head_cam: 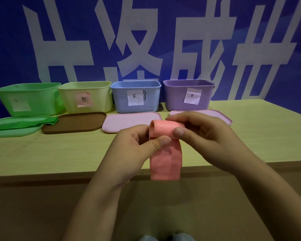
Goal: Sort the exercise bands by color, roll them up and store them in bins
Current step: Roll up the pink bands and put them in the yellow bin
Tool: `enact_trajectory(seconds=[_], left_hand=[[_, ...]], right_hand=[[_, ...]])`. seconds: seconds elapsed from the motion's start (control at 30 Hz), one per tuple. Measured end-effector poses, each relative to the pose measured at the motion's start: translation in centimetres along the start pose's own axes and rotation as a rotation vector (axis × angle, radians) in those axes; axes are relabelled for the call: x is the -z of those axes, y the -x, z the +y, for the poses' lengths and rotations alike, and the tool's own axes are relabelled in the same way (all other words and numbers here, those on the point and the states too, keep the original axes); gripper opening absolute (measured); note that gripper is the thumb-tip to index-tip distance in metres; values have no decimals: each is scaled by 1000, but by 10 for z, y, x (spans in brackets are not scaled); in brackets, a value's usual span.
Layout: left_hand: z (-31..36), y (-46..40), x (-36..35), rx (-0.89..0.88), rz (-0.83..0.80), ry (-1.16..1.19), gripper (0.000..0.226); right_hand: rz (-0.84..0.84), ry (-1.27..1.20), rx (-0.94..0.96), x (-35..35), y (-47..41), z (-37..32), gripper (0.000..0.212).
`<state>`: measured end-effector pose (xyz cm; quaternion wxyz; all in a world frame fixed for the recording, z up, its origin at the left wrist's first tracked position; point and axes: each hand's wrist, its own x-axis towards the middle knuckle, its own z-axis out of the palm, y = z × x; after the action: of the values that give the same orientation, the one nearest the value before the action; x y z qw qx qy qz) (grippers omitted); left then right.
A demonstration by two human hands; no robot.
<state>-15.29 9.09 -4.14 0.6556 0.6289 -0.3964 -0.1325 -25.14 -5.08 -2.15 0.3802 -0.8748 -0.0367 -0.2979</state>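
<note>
I hold a pink exercise band (165,162) above the table's front edge. Its top end is curled over into a loose roll, and the rest hangs down flat. My left hand (134,148) pinches the band from the left with the thumb on its front. My right hand (203,136) grips the rolled top from the right, thumb pressing on the roll. Four open bins stand in a row at the back: a green bin (28,98), a pale yellow bin (87,96) with a pink label, a blue bin (135,96) and a purple bin (189,94). Green bands (24,123) lie on the green lid.
In front of the bins lie four lids: a green lid (10,133), a brown lid (73,124), a pink lid (127,121) and another pink lid (215,114) partly behind my right hand. A blue wall with large white characters rises behind the wooden table (59,153).
</note>
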Motion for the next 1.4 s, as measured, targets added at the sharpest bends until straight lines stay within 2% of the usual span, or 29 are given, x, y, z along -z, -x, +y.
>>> enact_trajectory(seconds=[0.2,0.3,0.37,0.53,0.9,1.17,1.4], left_hand=[[-2,0,7,-13,-42,-82,32],[-6,-1,10,-9,-33,-151,19],[-9,-2,11,-7,-23,-175,22],[-6,-3,6,1,5,-133,29],[-10,-10,2,89,-1,33,23],[-7,-6,-1,65,-75,-12,29],[-8,-6,-1,11,-62,-62,21]], right_hand=[[69,-13,22,-1,4,1,26],[131,-23,3,5,3,2,26],[144,-38,-14,7,2,3,25],[142,-90,-28,3,1,5,26],[108,-120,-47,6,3,7,32],[154,-87,-27,5,2,10,25],[176,-15,-4,2,1,13,26]])
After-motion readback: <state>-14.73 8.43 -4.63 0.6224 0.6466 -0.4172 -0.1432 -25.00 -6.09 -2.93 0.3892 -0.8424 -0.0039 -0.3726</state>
